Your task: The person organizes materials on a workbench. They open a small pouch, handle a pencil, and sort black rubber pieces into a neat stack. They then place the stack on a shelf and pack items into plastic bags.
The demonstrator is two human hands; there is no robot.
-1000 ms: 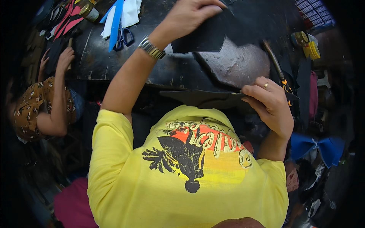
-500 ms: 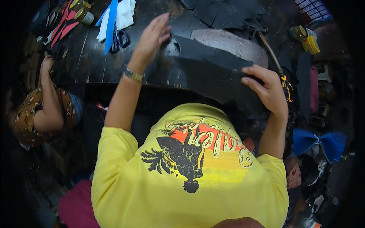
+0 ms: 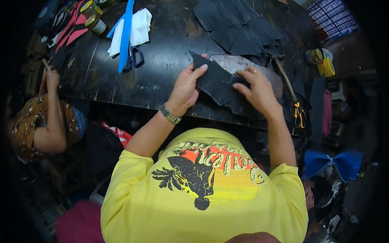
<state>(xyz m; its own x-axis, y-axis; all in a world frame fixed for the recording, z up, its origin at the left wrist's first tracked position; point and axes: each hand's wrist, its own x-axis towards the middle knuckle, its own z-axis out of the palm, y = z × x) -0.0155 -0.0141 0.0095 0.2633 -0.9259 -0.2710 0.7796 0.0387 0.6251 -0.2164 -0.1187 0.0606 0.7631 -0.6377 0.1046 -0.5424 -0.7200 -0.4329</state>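
Observation:
A black, curved-edge piece of leather-like sheet (image 3: 219,83) is held up over the near edge of the dark table (image 3: 170,36). My left hand (image 3: 187,87), with a metal watch at the wrist, grips its left end, thumb on top and fingers mostly hidden beneath. At the upper right edge of the sheet, the fingers of my right hand (image 3: 257,90) pinch it. Partly covered by the sheet and that hand is a grey slab (image 3: 227,60). Beyond it lie several overlapping black cut pieces (image 3: 239,28).
A wooden-handled hammer (image 3: 287,79) and orange-handled scissors (image 3: 299,115) lie right of the slab. On the left are blue-handled scissors (image 3: 135,58), white cloth (image 3: 142,28), a blue strip (image 3: 126,36) and a jar (image 3: 96,25). Another person (image 3: 50,125) sits at far left.
My left hand has come down and right from above the table and taken hold of the sheet's left end. My right hand has shifted left along with the sheet, which has turned.

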